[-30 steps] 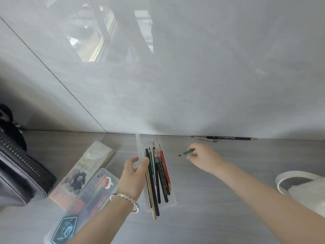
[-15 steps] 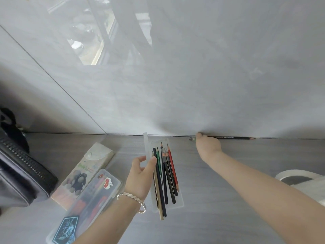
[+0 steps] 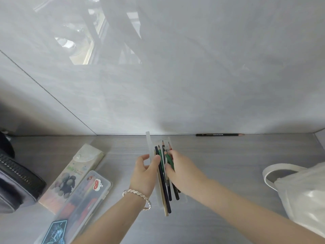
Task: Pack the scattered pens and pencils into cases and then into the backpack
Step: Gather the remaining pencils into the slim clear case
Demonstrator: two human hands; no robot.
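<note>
In the clear case point(image 3: 149, 147), pencils point(image 3: 164, 189) lengthwise, tips toward the wall point(image 3: 193, 85).

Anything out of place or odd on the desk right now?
Yes: one black pencil lies alone against the foot of the wall, unpacked. In the clear case the left hand holds, several pencils jut past the near end.

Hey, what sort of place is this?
Probably a study desk indoors, at a guess: a grey wood-grain desktop against a glossy wall panel, a printed pencil case lying on it, a black backpack at its left end.
</note>
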